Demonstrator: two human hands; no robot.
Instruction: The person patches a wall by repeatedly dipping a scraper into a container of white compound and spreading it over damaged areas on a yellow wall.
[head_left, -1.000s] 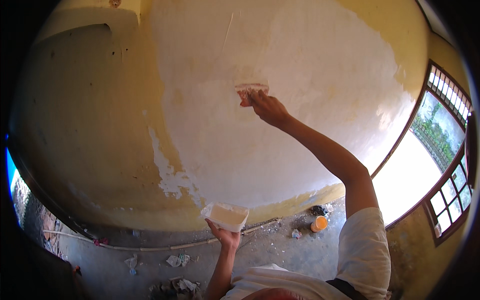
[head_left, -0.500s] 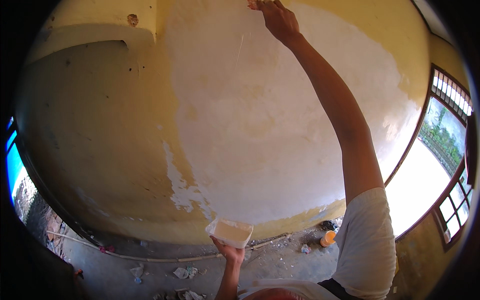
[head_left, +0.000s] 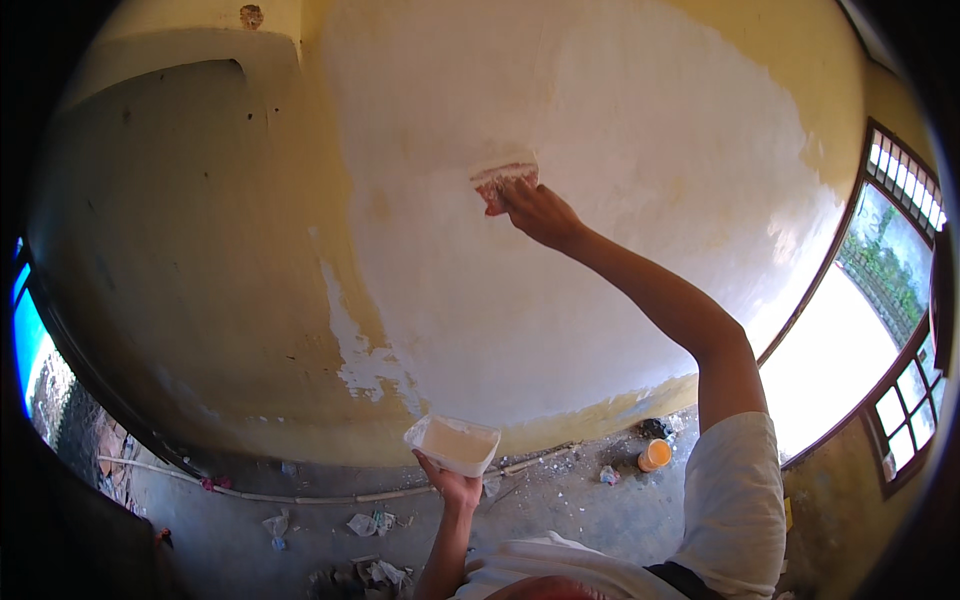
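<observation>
My right hand (head_left: 543, 216) is closed round a red putty scraper (head_left: 497, 186) smeared with white. The scraper's upper edge lies against the wall (head_left: 600, 290), where a broad whitish coat covers yellow paint. Low down, my left hand (head_left: 457, 486) grips a white rectangular tub (head_left: 452, 443) from below, its fingers wrapped round the near side. Pale putty with a smooth surface shows inside the tub. The tub is held apart from the wall, well below the scraper.
A bamboo pole (head_left: 330, 498) lies along the foot of the wall. Crumpled plastic bags (head_left: 370, 523) and an orange cup (head_left: 655, 455) are on the grey floor. On the right are a bright doorway (head_left: 840, 350) and a barred window (head_left: 908, 405).
My right hand has come down the wall with the scraper, from the top edge of the view to the upper middle, and the elbow is more bent. The left hand still holds the tub.
</observation>
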